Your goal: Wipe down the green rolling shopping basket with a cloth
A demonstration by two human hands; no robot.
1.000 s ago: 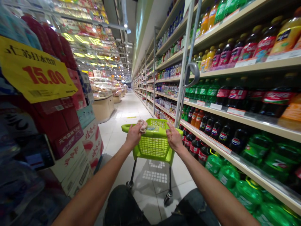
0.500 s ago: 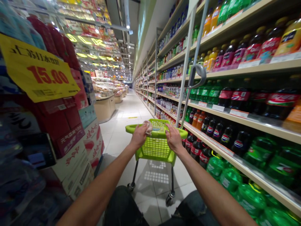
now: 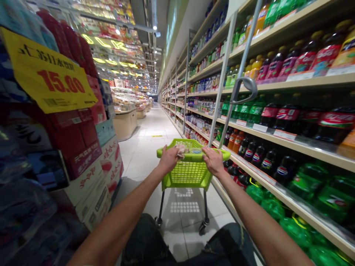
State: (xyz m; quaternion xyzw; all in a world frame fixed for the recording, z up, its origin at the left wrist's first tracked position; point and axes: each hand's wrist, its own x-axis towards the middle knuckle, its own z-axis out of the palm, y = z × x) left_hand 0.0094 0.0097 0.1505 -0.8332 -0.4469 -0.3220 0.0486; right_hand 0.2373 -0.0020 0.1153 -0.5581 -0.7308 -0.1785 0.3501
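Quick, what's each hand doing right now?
Left hand: closed, holding a pale crumpled cloth against the green cart handle.
Right hand: closed on the green cart handle.

L hand [image 3: 169,159] w/ crumpled cloth [image 3: 181,150] & R hand [image 3: 213,159] both on handle of green cart [image 3: 190,173], on tiled aisle floor [image 3: 140,157] btwn stacked drink boxes [image 3: 91,184] w/ yellow 15.00 sign [image 3: 62,87] on L & shelves [image 3: 294,138] of soda btls [image 3: 281,166] on R.
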